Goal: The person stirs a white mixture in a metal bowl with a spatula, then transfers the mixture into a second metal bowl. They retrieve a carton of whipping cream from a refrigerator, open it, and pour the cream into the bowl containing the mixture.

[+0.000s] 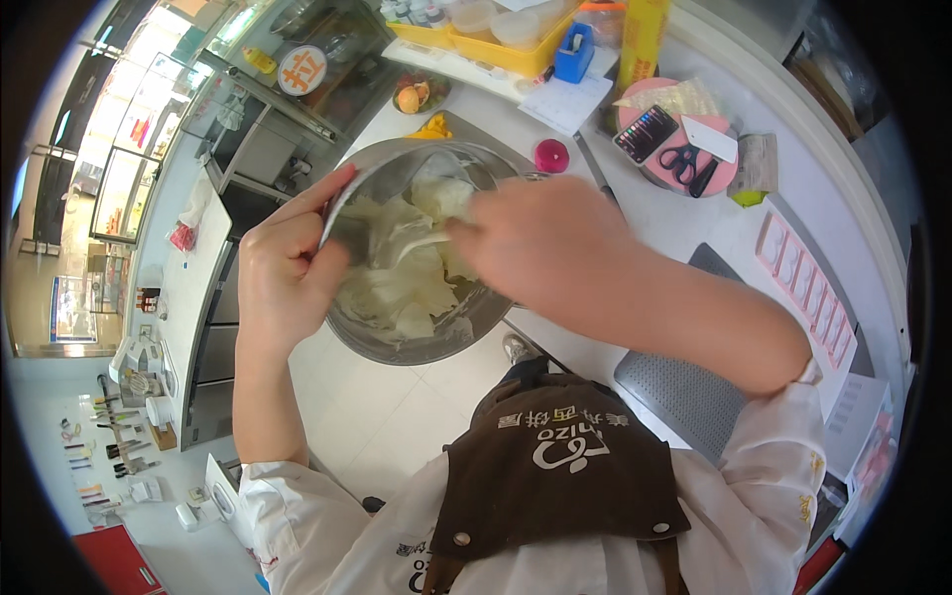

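A deep metal mixing bowl (491, 312) is tilted in front of me, its mouth facing me. Thick, pale cream (398, 290) lies inside in soft folds and smears the wall. My left hand (286, 260) grips the bowl's left rim, thumb inside and fingers around the outside. Over the right side of the mouth, my right hand (539, 238) is blurred by motion, its fingers closed around a white utensil (428, 241) whose curved edge touches the cream. That hand covers most of the utensil, so its exact kind is unclear.
Beyond the bowl, the white worktop holds a knife (595, 167), a pink round object (551, 156) and a pink turntable (647, 160) with scissors (680, 162). Yellow trays (506, 56) stand at the back. A pink mold (803, 286) and perforated grey mat (677, 394) lie right.
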`<state>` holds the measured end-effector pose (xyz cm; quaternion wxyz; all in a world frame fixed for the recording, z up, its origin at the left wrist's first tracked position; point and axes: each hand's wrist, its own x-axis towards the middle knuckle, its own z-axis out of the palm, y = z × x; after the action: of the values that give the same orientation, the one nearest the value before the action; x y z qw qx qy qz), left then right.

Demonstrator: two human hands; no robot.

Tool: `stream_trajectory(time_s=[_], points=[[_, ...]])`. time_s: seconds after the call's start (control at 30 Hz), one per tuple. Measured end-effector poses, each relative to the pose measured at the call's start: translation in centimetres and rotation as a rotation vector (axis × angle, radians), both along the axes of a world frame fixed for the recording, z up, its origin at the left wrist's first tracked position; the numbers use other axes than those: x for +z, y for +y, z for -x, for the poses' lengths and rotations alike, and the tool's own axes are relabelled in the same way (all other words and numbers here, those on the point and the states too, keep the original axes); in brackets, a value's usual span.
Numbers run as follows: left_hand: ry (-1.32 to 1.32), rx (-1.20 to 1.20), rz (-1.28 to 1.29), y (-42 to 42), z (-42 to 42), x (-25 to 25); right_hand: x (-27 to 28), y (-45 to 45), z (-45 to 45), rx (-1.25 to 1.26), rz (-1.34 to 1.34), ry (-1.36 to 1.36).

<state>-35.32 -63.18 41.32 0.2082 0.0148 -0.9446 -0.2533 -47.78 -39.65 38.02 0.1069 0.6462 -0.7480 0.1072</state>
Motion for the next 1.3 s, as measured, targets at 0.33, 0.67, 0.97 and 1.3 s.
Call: stream_trajectory(time_s=[0.33,0.67,0.97,1.3], points=[[0.068,0.156,-0.074,0.6,-0.1,1.1,-1.7,-1.3,-1.7,-0.172,0.086,-0.092],[-0.015,0.124,0.031,1.6,-0.9,1.1,-2.7,-3.1,-0.5,0.027,0.216,-0.061],[-0.057,0.064,0.094,2.0,-1.9,0.7,-0.7,-5.0,-1.2,0.11,-0.069,-0.052],[-0.028,0.091,0.188,3.2,-1.0,0.5,-0.8,-3.3,-0.2,-0.038,-0.101,-0.102]])
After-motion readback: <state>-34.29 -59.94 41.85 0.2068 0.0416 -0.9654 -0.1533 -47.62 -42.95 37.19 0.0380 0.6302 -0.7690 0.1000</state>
